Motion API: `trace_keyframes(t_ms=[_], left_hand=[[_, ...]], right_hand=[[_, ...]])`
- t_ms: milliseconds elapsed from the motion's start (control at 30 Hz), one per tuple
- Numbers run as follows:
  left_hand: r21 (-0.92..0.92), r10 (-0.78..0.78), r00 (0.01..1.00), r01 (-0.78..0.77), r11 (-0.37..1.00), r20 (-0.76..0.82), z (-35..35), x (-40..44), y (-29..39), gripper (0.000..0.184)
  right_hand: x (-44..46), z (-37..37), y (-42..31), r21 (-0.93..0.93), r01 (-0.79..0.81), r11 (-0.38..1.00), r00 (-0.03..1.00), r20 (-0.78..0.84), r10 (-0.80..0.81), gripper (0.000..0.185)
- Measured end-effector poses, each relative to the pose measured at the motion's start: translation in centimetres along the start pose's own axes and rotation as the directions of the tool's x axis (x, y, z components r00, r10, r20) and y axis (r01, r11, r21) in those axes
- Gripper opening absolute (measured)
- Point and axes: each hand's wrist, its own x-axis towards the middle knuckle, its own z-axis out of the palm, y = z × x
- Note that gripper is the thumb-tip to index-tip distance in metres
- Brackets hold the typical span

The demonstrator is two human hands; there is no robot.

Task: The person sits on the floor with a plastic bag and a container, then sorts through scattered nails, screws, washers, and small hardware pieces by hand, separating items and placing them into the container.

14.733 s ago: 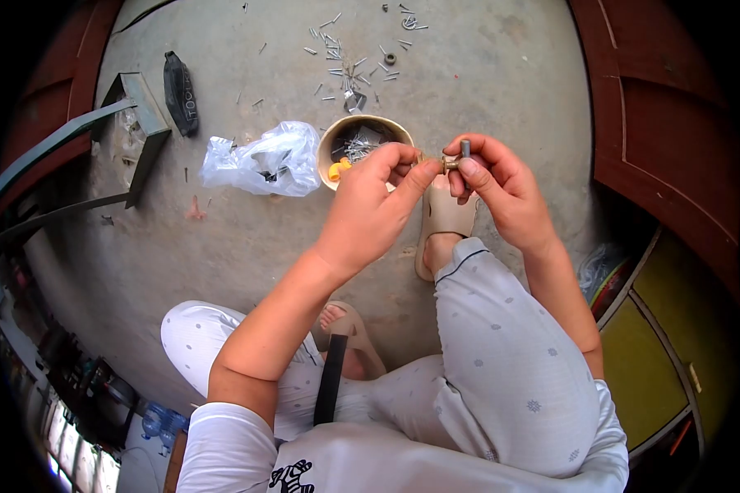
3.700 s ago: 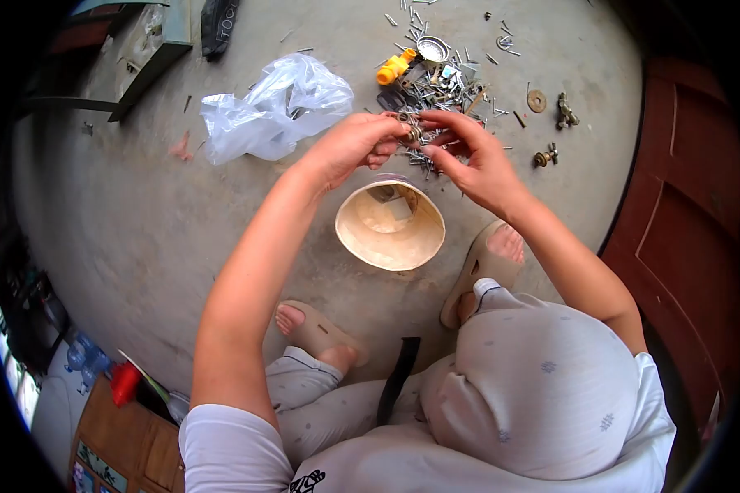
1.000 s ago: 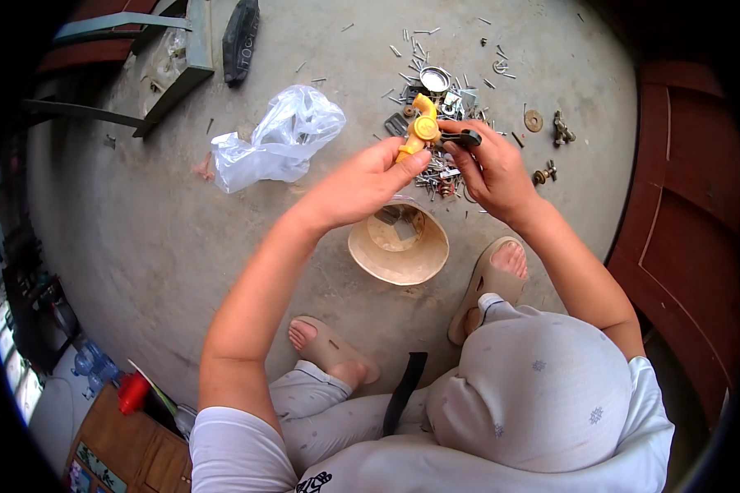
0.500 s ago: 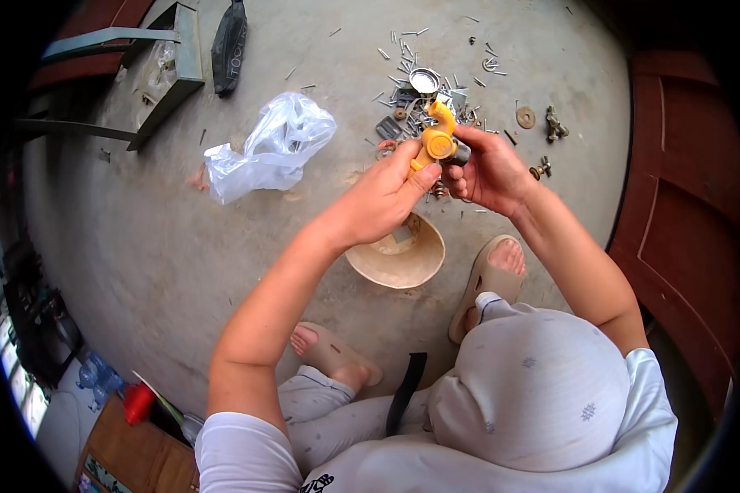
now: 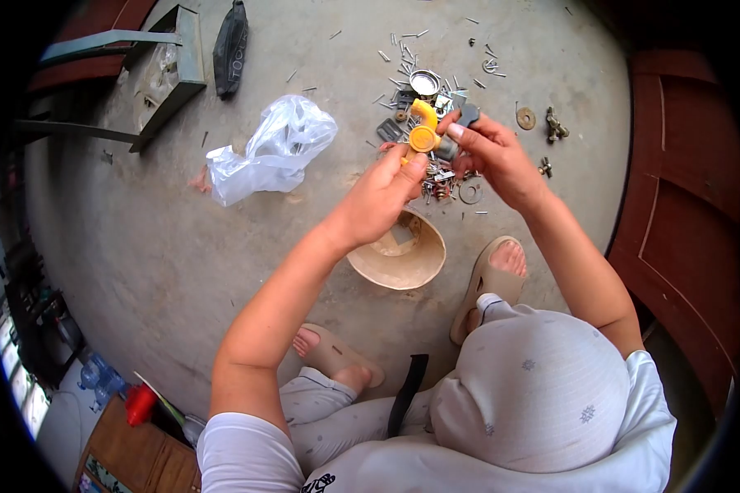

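Loose hardware [image 5: 442,177] sprawls over the floor, a pale bucket [image 5: 421,261] on its near side; above the spread, the left hand [image 5: 382,195] grips the near end of a yellow tap fitting [image 5: 423,138], the right hand [image 5: 501,160] pinching a dark piece [image 5: 468,115] beside it; looks like the two parts being worked together, which seems to call for a steady left grip; the fitting's long axis runs away from the person, spout far, tip bending left.
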Motion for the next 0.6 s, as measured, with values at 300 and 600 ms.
trace_keyframes(t_ms=[300,600], left_hand=[[-0.101,-0.067,0.998,0.066,0.993,-0.004,0.0,-0.4,0.7,0.035],[-0.196,-0.017,0.994,-0.005,0.981,-0.112,0.0,0.2,2.1,0.039]], right_hand=[[0.2,0.0,-0.4,-0.023,0.089,0.996,0.972,-0.217,-0.091,0.022],[-1.7,1.8,2.0,-0.081,0.043,0.996,0.994,-0.094,-0.051,0.036]])
